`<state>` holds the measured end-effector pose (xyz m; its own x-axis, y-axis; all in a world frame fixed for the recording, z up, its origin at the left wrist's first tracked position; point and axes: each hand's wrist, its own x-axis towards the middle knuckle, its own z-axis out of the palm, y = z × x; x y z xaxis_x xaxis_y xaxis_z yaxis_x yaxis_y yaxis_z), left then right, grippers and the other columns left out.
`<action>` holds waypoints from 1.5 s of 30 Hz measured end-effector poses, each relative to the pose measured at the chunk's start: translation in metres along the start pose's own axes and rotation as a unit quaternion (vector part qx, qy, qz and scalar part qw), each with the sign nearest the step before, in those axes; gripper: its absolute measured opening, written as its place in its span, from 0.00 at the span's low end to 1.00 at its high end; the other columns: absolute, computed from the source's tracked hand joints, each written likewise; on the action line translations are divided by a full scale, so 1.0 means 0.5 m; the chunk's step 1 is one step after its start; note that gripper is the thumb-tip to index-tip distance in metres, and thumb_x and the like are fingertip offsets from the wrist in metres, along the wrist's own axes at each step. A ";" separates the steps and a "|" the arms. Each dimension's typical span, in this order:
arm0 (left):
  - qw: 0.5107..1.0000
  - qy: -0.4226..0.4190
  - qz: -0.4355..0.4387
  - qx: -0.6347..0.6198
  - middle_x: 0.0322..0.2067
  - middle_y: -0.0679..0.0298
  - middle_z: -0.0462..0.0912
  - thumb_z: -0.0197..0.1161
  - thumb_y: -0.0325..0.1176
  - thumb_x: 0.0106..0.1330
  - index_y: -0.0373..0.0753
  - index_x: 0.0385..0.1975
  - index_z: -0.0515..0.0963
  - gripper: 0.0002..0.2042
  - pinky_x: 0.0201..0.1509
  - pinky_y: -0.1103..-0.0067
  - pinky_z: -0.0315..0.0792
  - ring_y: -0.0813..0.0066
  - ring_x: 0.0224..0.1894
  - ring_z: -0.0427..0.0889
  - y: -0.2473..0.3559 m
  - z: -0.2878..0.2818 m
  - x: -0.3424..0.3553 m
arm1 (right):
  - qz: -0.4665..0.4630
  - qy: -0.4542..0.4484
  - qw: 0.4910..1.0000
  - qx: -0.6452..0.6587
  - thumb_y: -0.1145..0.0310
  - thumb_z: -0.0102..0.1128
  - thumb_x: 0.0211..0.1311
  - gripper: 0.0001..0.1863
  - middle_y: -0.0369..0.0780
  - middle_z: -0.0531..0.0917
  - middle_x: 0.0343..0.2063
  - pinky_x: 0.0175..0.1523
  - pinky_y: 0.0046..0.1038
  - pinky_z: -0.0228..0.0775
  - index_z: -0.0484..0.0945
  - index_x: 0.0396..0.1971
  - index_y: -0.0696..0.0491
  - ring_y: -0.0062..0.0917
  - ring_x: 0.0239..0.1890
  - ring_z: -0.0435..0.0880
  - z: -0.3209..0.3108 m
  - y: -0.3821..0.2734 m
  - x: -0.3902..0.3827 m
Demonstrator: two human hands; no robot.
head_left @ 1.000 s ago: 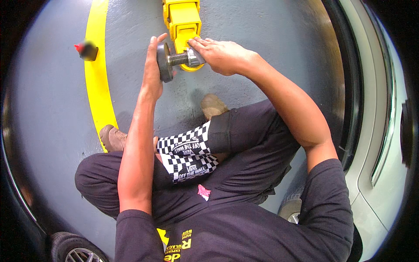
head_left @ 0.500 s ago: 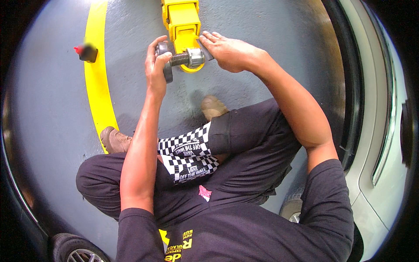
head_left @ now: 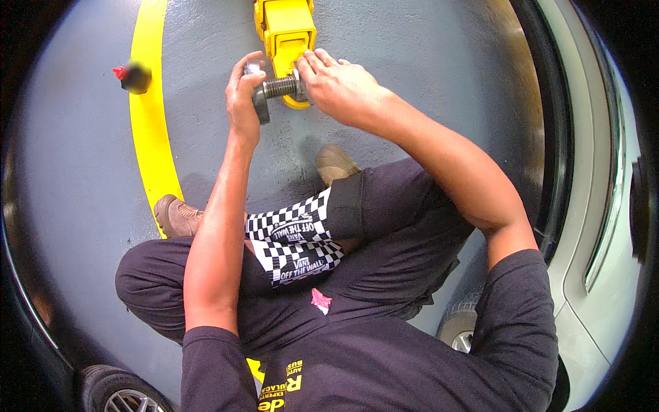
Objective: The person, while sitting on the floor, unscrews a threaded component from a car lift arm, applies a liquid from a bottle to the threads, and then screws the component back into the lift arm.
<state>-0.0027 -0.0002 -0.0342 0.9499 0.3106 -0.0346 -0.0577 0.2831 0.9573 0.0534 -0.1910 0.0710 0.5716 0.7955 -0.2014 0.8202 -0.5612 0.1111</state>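
Observation:
My left hand (head_left: 241, 103) is closed around a round black pad (head_left: 261, 106), thumb on the near face and fingers over its far rim. From the pad a threaded metal shaft (head_left: 280, 86) runs right to a metal collar (head_left: 300, 88), held level. My right hand (head_left: 343, 89) presses its fingers, held together, against the collar's end, with a thin dark sheet like sandpaper between; the fingers hide nearly all of the sheet. Just behind and below the shaft is the rounded end of a yellow metal lift arm (head_left: 291, 31).
A small black object with a red tip (head_left: 136, 78) stands on a yellow floor stripe (head_left: 149, 117) at the left. At the right is a light-coloured car body (head_left: 583, 226). A wheel (head_left: 127, 395) shows at lower left. My crossed legs (head_left: 384, 206) fill the near floor.
My right hand has moved left and closed in on the collar, covering the dark sheet that showed before. My left hand keeps its grip on the pad, which has turned slightly.

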 end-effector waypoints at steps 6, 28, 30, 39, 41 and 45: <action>1.000 0.007 -0.002 0.008 0.55 0.57 0.81 0.57 0.45 0.67 0.36 0.67 0.77 0.30 0.55 0.79 0.78 0.73 0.51 0.82 0.004 -0.009 0.001 | 0.025 -0.004 0.999 -0.030 0.68 0.57 0.74 0.33 0.62 0.70 0.73 0.66 0.62 0.76 0.64 0.73 0.72 0.51 0.76 0.73 -0.008 -0.061 -0.035; 1.000 0.009 0.002 0.018 0.54 0.58 0.83 0.56 0.44 0.68 0.35 0.66 0.78 0.29 0.54 0.79 0.77 0.73 0.50 0.83 0.007 -0.007 -0.001 | 0.039 -0.060 0.997 -0.042 0.70 0.55 0.76 0.34 0.64 0.67 0.75 0.64 0.65 0.78 0.60 0.75 0.72 0.54 0.77 0.70 -0.037 -0.085 -0.041; 1.000 0.013 0.000 0.012 0.54 0.58 0.83 0.56 0.43 0.68 0.35 0.66 0.78 0.29 0.55 0.79 0.77 0.73 0.50 0.83 0.009 -0.004 -0.001 | 0.025 -0.034 0.999 -0.028 0.70 0.55 0.76 0.34 0.65 0.68 0.74 0.64 0.62 0.79 0.61 0.75 0.73 0.53 0.76 0.71 -0.026 -0.064 -0.037; 1.000 0.021 0.010 0.011 0.51 0.58 0.83 0.57 0.42 0.68 0.33 0.63 0.80 0.27 0.56 0.78 0.75 0.73 0.49 0.82 0.008 -0.008 0.000 | 0.016 -0.007 1.000 -0.016 0.71 0.56 0.74 0.32 0.64 0.73 0.71 0.67 0.53 0.80 0.65 0.71 0.74 0.53 0.74 0.74 -0.025 -0.070 -0.041; 0.999 0.007 0.005 0.038 0.54 0.58 0.83 0.56 0.44 0.69 0.35 0.66 0.78 0.29 0.55 0.78 0.78 0.72 0.49 0.83 0.005 -0.004 0.001 | 0.016 0.023 0.997 -0.074 0.71 0.55 0.74 0.31 0.64 0.74 0.69 0.66 0.47 0.82 0.67 0.70 0.74 0.52 0.73 0.76 -0.026 -0.070 -0.054; 1.000 0.010 -0.003 0.004 0.54 0.58 0.83 0.56 0.43 0.69 0.35 0.66 0.78 0.29 0.53 0.79 0.77 0.73 0.48 0.83 -0.004 -0.003 0.005 | -0.008 0.019 1.000 0.000 0.70 0.55 0.74 0.31 0.64 0.75 0.69 0.66 0.44 0.82 0.67 0.70 0.74 0.50 0.72 0.77 -0.001 -0.007 -0.004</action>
<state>-0.0006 0.0012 -0.0364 0.9437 0.3276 -0.0467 -0.0491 0.2782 0.9593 0.0492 -0.1907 0.0713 0.5581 0.8130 -0.1661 0.8298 -0.5477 0.1073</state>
